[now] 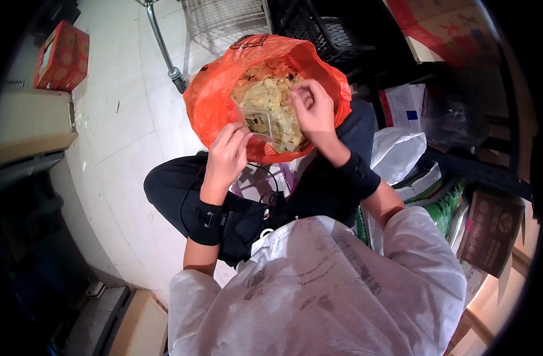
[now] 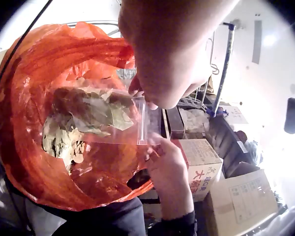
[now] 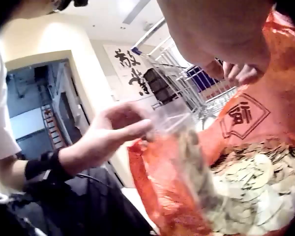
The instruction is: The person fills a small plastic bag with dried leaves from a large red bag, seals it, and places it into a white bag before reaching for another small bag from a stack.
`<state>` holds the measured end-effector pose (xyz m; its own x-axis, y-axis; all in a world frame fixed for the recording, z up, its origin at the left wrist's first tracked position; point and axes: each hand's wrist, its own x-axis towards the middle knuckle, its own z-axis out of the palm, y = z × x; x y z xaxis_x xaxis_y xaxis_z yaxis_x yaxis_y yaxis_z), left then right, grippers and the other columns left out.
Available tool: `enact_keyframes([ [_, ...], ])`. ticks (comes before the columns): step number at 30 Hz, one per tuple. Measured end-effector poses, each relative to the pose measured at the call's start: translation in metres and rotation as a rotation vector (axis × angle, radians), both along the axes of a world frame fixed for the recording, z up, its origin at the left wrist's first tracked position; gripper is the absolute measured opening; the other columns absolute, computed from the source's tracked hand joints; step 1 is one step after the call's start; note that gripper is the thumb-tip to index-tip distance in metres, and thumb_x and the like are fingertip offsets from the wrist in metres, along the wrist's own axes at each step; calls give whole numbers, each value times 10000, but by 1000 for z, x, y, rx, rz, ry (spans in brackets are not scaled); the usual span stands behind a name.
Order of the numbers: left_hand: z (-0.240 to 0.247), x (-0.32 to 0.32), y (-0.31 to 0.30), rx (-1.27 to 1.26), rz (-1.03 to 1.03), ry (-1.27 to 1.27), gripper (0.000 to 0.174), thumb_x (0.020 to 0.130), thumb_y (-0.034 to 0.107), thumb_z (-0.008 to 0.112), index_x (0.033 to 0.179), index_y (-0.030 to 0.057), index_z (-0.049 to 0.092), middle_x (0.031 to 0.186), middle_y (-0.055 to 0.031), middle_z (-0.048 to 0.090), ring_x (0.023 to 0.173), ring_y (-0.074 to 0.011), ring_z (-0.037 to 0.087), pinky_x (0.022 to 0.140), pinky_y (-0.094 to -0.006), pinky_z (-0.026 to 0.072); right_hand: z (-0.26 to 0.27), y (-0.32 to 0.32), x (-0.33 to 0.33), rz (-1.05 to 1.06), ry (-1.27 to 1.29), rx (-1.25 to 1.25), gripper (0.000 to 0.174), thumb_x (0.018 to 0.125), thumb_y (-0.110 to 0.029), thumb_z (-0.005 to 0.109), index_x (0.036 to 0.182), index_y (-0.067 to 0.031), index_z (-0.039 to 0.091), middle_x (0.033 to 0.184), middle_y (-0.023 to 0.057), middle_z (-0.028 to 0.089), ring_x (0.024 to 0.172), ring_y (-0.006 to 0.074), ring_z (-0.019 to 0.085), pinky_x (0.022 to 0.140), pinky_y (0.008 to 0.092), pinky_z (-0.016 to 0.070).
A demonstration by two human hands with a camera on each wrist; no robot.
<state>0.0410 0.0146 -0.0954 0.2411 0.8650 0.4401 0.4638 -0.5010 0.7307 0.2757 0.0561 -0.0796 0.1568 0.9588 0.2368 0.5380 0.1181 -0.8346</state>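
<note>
A clear zip bag (image 2: 96, 115) with dried leaves in it hangs over the mouth of a large red plastic bag (image 1: 209, 110). My left hand (image 1: 227, 151) pinches the zip bag at its top edge, and in the right wrist view the thumb lies along that corner. More dried leaves (image 3: 255, 182) fill the bottom of the red bag. Over the right side of these leaves, my right hand (image 1: 314, 113) hovers with loosely curled fingers; nothing shows between them. The left wrist view has the right fingertips overlapping the zip strip's lower end.
The red bag stands between the person's knees. Beyond it are a metal cart (image 1: 224, 15) and a black crate (image 1: 325, 32). A red box (image 1: 62, 56) sits at the left. Along the right are a white bag (image 1: 396, 151), green packets (image 1: 446, 207) and a brown carton (image 1: 491, 231).
</note>
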Motion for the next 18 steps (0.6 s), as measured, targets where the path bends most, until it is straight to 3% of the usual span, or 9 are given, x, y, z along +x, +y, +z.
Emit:
enact_keyframes([
  [3, -2, -1, 0, -4, -7, 3, 153, 844, -98, 714, 982, -36, 698, 1012, -162, 688, 898, -357, 692, 797, -395, 564, -63, 44, 32, 33, 10, -243, 247, 860, -109, 728, 1064, 21, 674, 946, 126, 657, 817, 235, 661, 724, 355, 533],
  [5, -3, -1, 0, 15, -19, 5, 181, 823, -107, 712, 990, -43, 685, 1014, -174, 651, 907, -383, 670, 789, -430, 551, -110, 66, 44, 60, 2, -521, 414, 814, -217, 777, 1113, 48, 666, 1038, 179, 700, 926, 272, 709, 786, 384, 560],
  [6, -2, 0, 0, 17, -24, 5, 181, 823, -107, 712, 990, -43, 685, 1014, -174, 651, 907, -383, 670, 789, -430, 551, -107, 74, 42, 55, 4, -519, 414, 814, -217, 777, 1113, 48, 666, 1038, 179, 700, 926, 272, 709, 786, 384, 560],
  [8, -1, 1, 0, 2, -11, 6, 172, 820, -107, 713, 979, -43, 689, 1007, -175, 658, 911, -382, 675, 792, -427, 555, -95, 90, 32, 153, -191, -949, 586, 781, -334, 845, 1172, 60, 657, 1182, 256, 689, 1057, 319, 702, 875, 411, 554],
  [9, -1, 1, 1, 5, -13, 7, 172, 820, -107, 713, 979, -43, 689, 1007, -175, 658, 911, -382, 675, 792, -427, 555, -126, 96, 35, 151, -189, -946, 586, 781, -334, 845, 1172, 60, 657, 1182, 256, 689, 1057, 319, 702, 875, 411, 554],
  [11, -3, -1, 0, -5, -1, 14, 168, 819, -108, 712, 971, -41, 691, 1004, -175, 665, 907, -381, 679, 792, -422, 558, -213, 102, 42, 80, -287, -673, 689, 763, -426, 894, 1225, 32, 669, 1221, 201, 715, 1064, 288, 710, 921, 386, 552],
  [12, -4, -1, 0, -4, 1, 18, 168, 819, -108, 712, 971, -41, 691, 1004, -175, 665, 907, -381, 679, 792, -422, 558, -159, 93, 30, 116, -215, -749, 763, 752, -468, 909, 1266, 39, 660, 1204, 205, 718, 1117, 307, 692, 970, 395, 531],
  [16, -3, -2, -1, -21, 40, 22, 140, 831, -111, 718, 946, -34, 696, 980, -150, 689, 875, -336, 695, 786, -382, 568, -153, 92, 15, 107, -238, -733, 768, 739, -495, 918, 1242, 34, 677, 1159, 193, 724, 1112, 294, 691, 952, 387, 535],
  [18, -4, -2, -2, -29, 39, 20, 141, 830, -113, 719, 943, -34, 693, 974, -149, 688, 874, -336, 695, 786, -382, 567, -151, 87, 12, 183, -127, -665, 653, 737, -446, 920, 1100, 55, 712, 986, 198, 739, 920, 300, 717, 834, 398, 549],
])
